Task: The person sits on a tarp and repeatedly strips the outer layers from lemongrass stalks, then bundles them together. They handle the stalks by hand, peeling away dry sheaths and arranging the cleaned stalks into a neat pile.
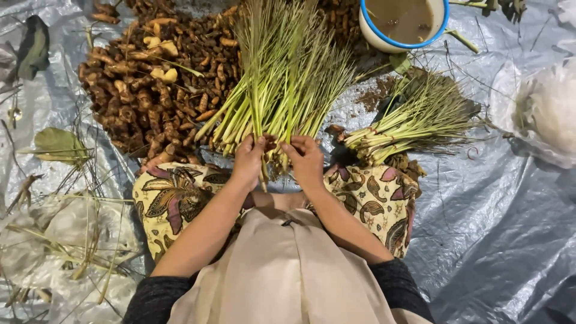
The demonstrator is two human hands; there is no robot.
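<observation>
**Inspector A:** We take the large lemongrass bundle (pixel 282 78) as our landmark and go from left to right. Farthest to its left, dry leaves and stalks (pixel 66 240) lie scattered over the grey plastic sheet (pixel 498 240). Directly left of the bundle, and partly under it, sits a heap of brown rhizomes (pixel 156 84), turmeric or ginger by their look.

**Inspector B:** Agreed. At the bundle's base we record the left hand (pixel 249 159) with fingers closed around the stalk ends, and the right hand (pixel 306 161) pinching the same ends just beside it. Both are grasping the bundle, and neither is free. The bundle fans away from the person, its cut ends over the patterned cloth (pixel 174 198) on the lap.

**Inspector A:** Right of the bundle lies a smaller lemongrass bunch (pixel 408 123). Above and right of the bundle stands a blue-rimmed bowl (pixel 403 21) of brownish liquid, and at the far right a white plastic bag (pixel 546 108).

**Inspector B:** We judge the step in hand to be gathering and evening the stalk ends. The next move would call for a firm one-handed grip, so that the stalks do not splay.
</observation>
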